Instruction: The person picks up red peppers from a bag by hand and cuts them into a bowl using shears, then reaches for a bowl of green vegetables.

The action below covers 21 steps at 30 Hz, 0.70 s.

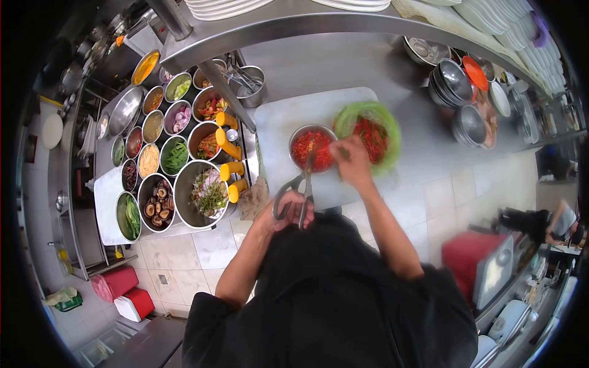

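Observation:
My left hand [289, 211] is wrapped round the handles of dark-handled scissors [299, 190]. Their blades point away from me, with the tips over a round metal bowl [293, 154] of chopped red chilies [313, 144]. Between that bowl and a light green container [392, 153], my right hand [354, 162] is closed in a pinch near the bowl's right rim. What its fingertips hold is hidden by blur. Whole red chilies [373, 140] lie in the green container. Both vessels stand on a white cutting board [279, 116].
Metal tubs of cut vegetables and mushrooms [158, 205] crowd the left, beside yellow-capped bottles [228, 147]. Stacked metal bowls [451, 83] stand at the back right. A metal shelf [294, 26] with plates runs overhead. Another person [555, 221] is at the far right.

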Available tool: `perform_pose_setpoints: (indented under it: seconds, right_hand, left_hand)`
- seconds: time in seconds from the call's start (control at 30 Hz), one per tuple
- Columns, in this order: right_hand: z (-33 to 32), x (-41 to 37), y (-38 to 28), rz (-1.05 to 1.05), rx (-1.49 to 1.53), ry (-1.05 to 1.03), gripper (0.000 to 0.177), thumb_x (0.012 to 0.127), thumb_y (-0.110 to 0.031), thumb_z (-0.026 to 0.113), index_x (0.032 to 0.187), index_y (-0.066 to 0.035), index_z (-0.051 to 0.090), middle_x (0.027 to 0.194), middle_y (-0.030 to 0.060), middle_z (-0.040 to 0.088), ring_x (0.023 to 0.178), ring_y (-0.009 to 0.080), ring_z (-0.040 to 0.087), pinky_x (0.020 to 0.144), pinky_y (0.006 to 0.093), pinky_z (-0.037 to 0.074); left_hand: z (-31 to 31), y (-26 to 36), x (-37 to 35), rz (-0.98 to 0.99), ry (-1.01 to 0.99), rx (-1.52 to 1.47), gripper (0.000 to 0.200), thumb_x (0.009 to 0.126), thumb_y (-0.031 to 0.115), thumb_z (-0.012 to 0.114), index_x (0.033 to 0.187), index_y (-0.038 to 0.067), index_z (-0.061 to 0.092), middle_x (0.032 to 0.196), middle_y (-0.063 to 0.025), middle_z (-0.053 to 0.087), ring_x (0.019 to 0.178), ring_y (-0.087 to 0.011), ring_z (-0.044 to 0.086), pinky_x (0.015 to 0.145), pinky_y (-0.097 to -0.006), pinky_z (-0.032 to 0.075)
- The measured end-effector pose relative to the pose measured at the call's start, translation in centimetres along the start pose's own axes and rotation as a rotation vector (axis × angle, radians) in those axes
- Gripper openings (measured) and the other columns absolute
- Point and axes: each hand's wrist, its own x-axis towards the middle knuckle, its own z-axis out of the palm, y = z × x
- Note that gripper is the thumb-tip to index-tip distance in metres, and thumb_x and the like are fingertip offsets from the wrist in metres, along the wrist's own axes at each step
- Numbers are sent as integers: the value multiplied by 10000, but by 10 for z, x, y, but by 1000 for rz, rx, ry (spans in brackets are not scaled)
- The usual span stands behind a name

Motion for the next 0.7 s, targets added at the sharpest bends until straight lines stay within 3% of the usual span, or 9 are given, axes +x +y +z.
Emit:
perform_pose_setpoints:
  seconds: [0.13,0.27,0.37,0.5,0.6,0.7]
  right_hand:
    - [6,-2,2,2,-20,4,117,814,-130,724,913,-69,727,900,88,570,859,233,573,767,331,457]
    - [9,-3,8,10,-12,49,114,813,-143,727,904,-74,732,910,94,557,876,247,566,771,338,455]
    - [12,-5,8,2,-35,83,110,810,-141,728,899,-77,735,904,93,548,884,252,558,774,347,451]
    - [16,-7,4,10,-19,111,101,802,-140,732,888,-88,736,897,85,541,919,251,539,816,355,430]
    - [18,-8,4,12,-31,118,93,796,-146,736,879,-105,738,940,84,535,970,259,515,861,370,405]
    - [20,-9,6,-6,-71,145,89,793,-153,740,876,-121,739,1042,90,530,1025,280,482,902,392,379]
  left_hand:
    - [6,1,-2,27,44,2,322,825,318,608,829,-3,633,707,-128,650,595,-235,628,581,-331,523]
    - [16,6,-8,57,257,261,312,822,309,609,806,-2,630,698,-136,649,575,-235,625,562,-332,525]
    - [7,-5,-7,32,61,-42,333,818,332,606,815,-1,630,705,-143,650,580,-239,627,566,-335,526]
    - [10,0,-9,-33,87,-25,340,816,336,610,838,-3,629,719,-146,652,589,-240,629,573,-332,522]
    - [11,-2,-4,37,84,35,307,828,312,590,825,10,648,704,-132,663,579,-217,637,551,-320,534]
    - [21,3,-6,88,246,219,303,811,292,632,832,-10,623,674,-140,636,551,-228,617,523,-315,506]
